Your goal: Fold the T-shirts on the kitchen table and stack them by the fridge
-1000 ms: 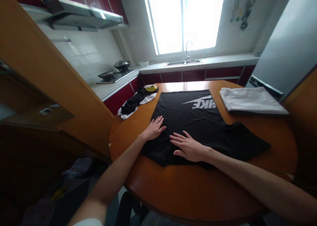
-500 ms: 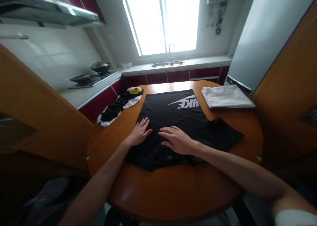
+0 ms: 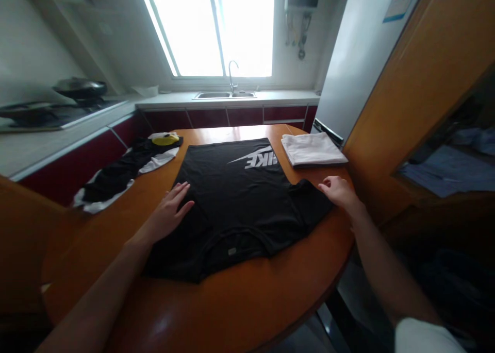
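A black T-shirt [image 3: 235, 198] with a white logo lies spread on the round wooden table [image 3: 247, 301], collar towards me. My left hand [image 3: 169, 213] rests flat on its left side, fingers stretched out. At the shirt's right sleeve end, near the table's right edge, my right hand [image 3: 339, 190] touches the cloth with fingers curled down; whether it grips the sleeve is unclear.
A folded white cloth [image 3: 312, 149] lies at the table's far right. A black, white and yellow garment [image 3: 127, 167] is bunched at the far left. A fridge [image 3: 356, 69] and wooden cabinet [image 3: 417, 95] stand close on the right. Counter, sink [image 3: 224, 94] and stove lie behind.
My right hand left the middle of the shirt and moved right to the sleeve end. The left hand stayed on the shirt's left side. The view swung to the right.
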Motion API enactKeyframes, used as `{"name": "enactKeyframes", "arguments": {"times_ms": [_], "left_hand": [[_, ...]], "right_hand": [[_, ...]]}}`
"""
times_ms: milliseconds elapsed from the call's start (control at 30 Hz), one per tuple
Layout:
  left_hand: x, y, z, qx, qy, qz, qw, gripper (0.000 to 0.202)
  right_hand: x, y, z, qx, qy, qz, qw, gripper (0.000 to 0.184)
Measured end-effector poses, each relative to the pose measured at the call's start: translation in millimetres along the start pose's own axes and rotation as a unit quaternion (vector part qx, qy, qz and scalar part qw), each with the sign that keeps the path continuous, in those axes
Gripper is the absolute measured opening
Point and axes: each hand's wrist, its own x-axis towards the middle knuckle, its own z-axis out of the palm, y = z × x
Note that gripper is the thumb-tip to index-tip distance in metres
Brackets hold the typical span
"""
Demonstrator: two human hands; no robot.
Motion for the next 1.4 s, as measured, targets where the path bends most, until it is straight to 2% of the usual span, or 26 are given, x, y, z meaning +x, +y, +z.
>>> {"name": "enactKeyframes", "arguments": {"times_ms": [67, 133, 233, 367, 467, 567, 633, 700, 767, 800, 933, 1033, 1100, 1167, 1300, 1400], "left_hand": [[1.1, 1.6, -0.4, -0.006, 0.005, 0.006, 1.000, 0.073], [1.9, 3.6, -0.8, -0.013, 0.007, 0.007, 1.000, 0.071], [2.0, 5.9, -1.1, -0.023, 0.008, 0.009, 1.000, 0.069], [1.1, 5.6, -1.7, -0.028, 0.009, 0.007, 1.000, 0.069], [0.5, 4.9, -2.5, -0.034, 0.007, 0.011, 0.999, 0.069], [0.2, 6.2, -3.2, -0.034, 0.005, 0.013, 0.999, 0.068], [0.1, 8.0, -3.8, -0.034, 0.001, 0.014, 0.999, 0.067], [-0.2, 9.8, -4.8, -0.037, -0.003, 0.013, 0.999, 0.066], [-0.5, 11.1, -6.0, -0.042, -0.002, 0.009, 0.999, 0.066], [-0.7, 11.5, -6.6, -0.045, 0.001, 0.007, 0.999, 0.067], [-0.6, 13.0, -9.3, -0.058, 0.020, 0.013, 0.998, 0.065], [1.0, 20.0, -14.6, -0.064, 0.039, 0.033, 0.997, 0.060], [2.2, 32.6, -21.7, -0.070, 0.041, 0.055, 0.995, 0.054], [2.8, 54.3, -31.0, -0.080, 0.015, 0.079, 0.994, 0.047], [2.9, 120.2, -44.7, -0.097, -0.103, 0.159, 0.977, 0.036], [6.6, 172.5, -39.8, -0.097, -0.152, 0.232, 0.956, 0.033]], "right_hand": [[-14.3, 19.1, 1.8, -0.025, -0.025, 0.020, 0.999, 0.031], [-26.1, 27.7, 3.3, -0.031, -0.046, 0.023, 0.998, 0.034], [-35.7, 26.9, 6.5, -0.023, -0.050, 0.029, 0.998, 0.031], [-34.2, 15.8, 6.6, 0.010, -0.023, 0.049, 0.998, 0.014], [-29.6, -4.1, -2.4, 0.078, 0.017, 0.017, 0.997, 0.012], [-31.3, -42.8, -13.5, 0.175, 0.040, -0.074, 0.981, 0.021], [-34.1, -73.7, -17.9, 0.242, -0.006, -0.153, 0.958, 0.027], [-32.6, -99.6, -19.6, 0.305, -0.114, -0.222, 0.919, 0.033], [-22.6, -114.2, -19.7, 0.338, -0.175, -0.248, 0.891, 0.035], [-14.1, -116.9, -19.3, 0.340, -0.167, -0.246, 0.892, 0.033], [31.8, -109.7, -9.6, 0.286, -0.057, -0.222, 0.930, 0.022], [58.4, -101.7, 8.8, 0.248, -0.089, -0.233, 0.936, 0.017], [66.7, -98.1, 23.6, 0.228, -0.130, -0.241, 0.935, 0.016], [69.3, -94.3, 37.4, 0.211, -0.169, -0.254, 0.929, 0.018], [69.6, -83.0, 58.4, 0.197, -0.233, -0.305, 0.902, 0.021], [71.9, -73.5, 68.7, 0.168, -0.223, -0.307, 0.910, 0.020]]}}
